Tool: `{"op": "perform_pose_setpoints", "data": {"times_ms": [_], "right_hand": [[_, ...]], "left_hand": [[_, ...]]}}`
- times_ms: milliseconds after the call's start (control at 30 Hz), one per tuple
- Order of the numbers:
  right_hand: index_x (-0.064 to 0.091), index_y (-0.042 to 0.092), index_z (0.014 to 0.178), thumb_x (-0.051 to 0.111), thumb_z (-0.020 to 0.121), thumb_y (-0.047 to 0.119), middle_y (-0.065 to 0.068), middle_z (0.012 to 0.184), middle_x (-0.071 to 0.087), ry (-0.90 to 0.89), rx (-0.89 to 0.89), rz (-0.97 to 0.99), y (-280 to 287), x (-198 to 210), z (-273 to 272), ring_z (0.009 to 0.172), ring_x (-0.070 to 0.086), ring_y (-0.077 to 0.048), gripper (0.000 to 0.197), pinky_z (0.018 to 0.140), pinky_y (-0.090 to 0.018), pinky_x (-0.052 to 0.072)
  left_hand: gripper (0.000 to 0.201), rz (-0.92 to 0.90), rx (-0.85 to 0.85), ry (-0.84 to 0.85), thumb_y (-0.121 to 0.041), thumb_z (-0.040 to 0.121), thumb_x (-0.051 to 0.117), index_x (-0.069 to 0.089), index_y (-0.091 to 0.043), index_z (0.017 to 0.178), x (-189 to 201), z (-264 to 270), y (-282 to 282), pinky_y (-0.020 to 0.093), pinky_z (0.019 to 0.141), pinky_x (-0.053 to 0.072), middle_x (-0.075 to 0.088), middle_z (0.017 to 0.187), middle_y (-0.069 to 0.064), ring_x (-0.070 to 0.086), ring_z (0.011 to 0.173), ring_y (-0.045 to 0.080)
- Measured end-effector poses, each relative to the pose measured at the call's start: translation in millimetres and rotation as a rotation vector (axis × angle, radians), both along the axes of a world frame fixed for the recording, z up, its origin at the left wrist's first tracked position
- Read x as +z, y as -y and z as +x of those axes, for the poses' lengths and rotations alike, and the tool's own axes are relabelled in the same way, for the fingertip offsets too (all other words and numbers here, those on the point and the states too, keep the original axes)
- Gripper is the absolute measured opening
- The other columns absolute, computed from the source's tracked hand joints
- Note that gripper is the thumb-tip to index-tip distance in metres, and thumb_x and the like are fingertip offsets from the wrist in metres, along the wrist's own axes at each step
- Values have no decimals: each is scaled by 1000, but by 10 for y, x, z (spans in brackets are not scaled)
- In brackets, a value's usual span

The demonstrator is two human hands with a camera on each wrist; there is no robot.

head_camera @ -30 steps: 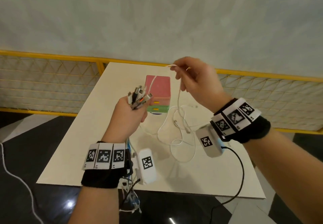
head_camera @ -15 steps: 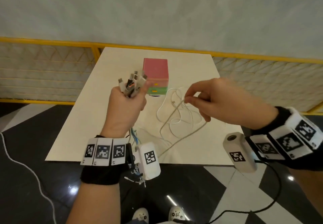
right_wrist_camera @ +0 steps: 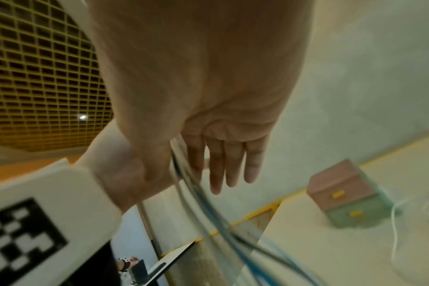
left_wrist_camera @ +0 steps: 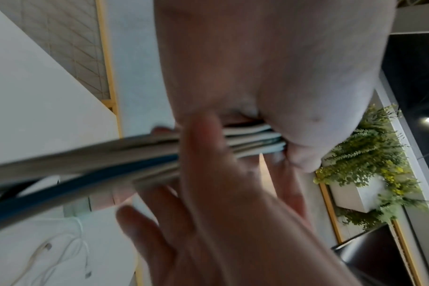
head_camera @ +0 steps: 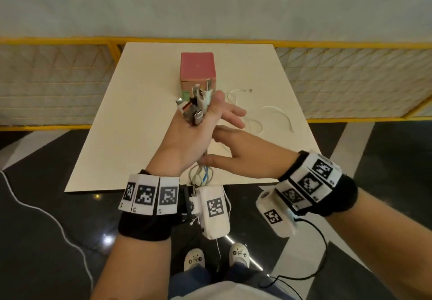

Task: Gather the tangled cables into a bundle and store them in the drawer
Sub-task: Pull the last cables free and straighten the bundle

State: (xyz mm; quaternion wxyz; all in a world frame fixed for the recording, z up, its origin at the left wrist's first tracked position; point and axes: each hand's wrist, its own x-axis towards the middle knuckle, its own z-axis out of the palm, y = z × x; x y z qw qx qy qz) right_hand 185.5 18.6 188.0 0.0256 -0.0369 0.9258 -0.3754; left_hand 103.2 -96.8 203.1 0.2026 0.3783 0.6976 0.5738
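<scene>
My left hand point(head_camera: 210, 112) grips a bundle of cables point(head_camera: 198, 105) upright, with several plug ends sticking up in front of the drawer box point(head_camera: 197, 68), which is pink with a green lower drawer. The cords hang down past my wrist point(head_camera: 201, 175). My right hand point(head_camera: 217, 145) reaches in under the left one with straight fingers. The hanging cords point(right_wrist_camera: 184, 174) run between its thumb and index finger. In the left wrist view those fingers point(left_wrist_camera: 208, 193) lie across the cords point(left_wrist_camera: 110, 160). A loose white cable point(head_camera: 268, 112) lies on the table point(head_camera: 140, 112), to the right of the box.
The box point(right_wrist_camera: 340, 185) stands at the middle back of the white table, both drawers closed. A yellow railing point(head_camera: 70, 42) with mesh runs behind and beside the table. The near table edge point(head_camera: 140, 188) is just below my wrists, and dark floor lies beneath.
My right hand let go of the white cable, which now lies on the table, and moved left under the left hand to the hanging cords. The left hand with the bundle shifted to the right.
</scene>
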Motion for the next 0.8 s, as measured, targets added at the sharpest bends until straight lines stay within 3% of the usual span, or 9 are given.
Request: {"op": "perform_pose_setpoints", "data": {"times_ms": [67,100,167,233,300,367,467,667,800], "right_hand": [[51,5,118,50,96,20,7,107,62,8,14,-146,125,-52,-36,96,55,7,27,91,-14,44],[51,6,108,45,97,17,8,93,62,9,24,-218,164,-93,-31,83,58,5,16,83,-16,48],[48,11,91,39,99,19,6,75,55,-2,22,-335,193,-113,-16,65,57,-5,14,72,-31,54],[46,21,86,39,100,21,3,69,49,1,12,-370,149,-116,-15,58,50,-12,16,62,-31,52],[48,19,95,37,101,23,-2,69,46,-9,23,-321,68,-125,-11,57,45,-15,13,58,-26,48],[45,10,96,36,101,28,-6,69,47,-10,32,-211,-14,-218,-12,57,46,-19,21,59,-31,47],[40,15,94,34,100,36,-9,71,52,29,13,-23,-156,-477,12,58,50,-23,23,60,-36,48],[37,18,97,33,100,38,-1,66,46,210,-68,-14,-412,-966,147,51,53,-20,21,57,-41,55],[37,19,101,39,99,39,8,70,48,279,-95,68,-472,-1211,181,59,53,-18,21,67,-39,52]], "left_hand": [[59,0,-15,-13,-41,104,32,74,-13,72,12,31,3,6,96,35,75,99,-14,62,105,-5],[60,21,8,-10,-42,103,32,73,-13,69,15,49,12,8,100,33,76,96,-13,64,104,-5],[64,136,90,35,-46,101,31,65,-13,59,35,46,34,23,106,37,77,85,-4,70,95,6],[64,274,174,180,-44,102,29,50,-11,52,45,11,43,34,91,53,71,61,5,72,73,23],[60,391,246,328,-42,104,28,37,-12,53,76,-38,65,38,67,57,47,42,2,54,45,26],[57,464,289,416,-45,104,29,29,-14,56,154,-88,113,27,46,42,27,43,-2,30,37,16],[55,538,350,422,-46,104,29,23,-16,58,268,-199,214,22,40,18,20,46,-4,15,38,12],[53,553,402,290,-45,104,30,21,-16,60,314,-283,351,22,41,15,21,46,-3,14,38,14],[54,535,422,253,-44,104,31,22,-16,59,337,-274,328,22,41,15,21,46,-2,15,38,14]]}}
